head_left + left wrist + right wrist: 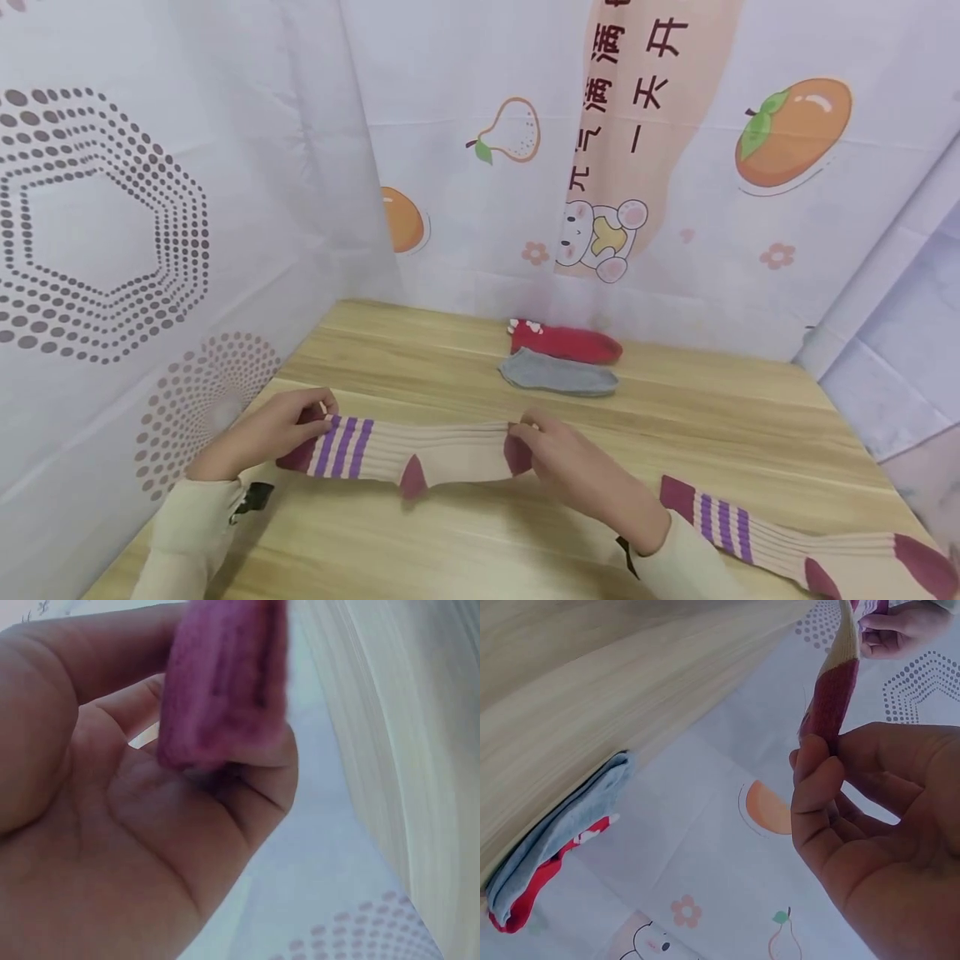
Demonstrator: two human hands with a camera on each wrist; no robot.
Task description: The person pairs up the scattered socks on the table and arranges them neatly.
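A cream sock (457,454) with purple stripes and maroon cuff, heel and toe is stretched out level between both hands, above the table. My left hand (273,429) pinches its striped cuff end; in the left wrist view the maroon cuff (225,690) shows close up and blurred. At the toe end, my right hand (573,467) pinches the maroon tip (831,697) between thumb and fingers. A matching striped sock (783,542) lies flat at the right front of the table, just beyond my right forearm.
Toward the back of the wooden table (420,358) lie a grey sock (558,375) and, right behind it, a red sock (573,343) with white figures. Printed white curtains (450,75) hang along the back and left edges.
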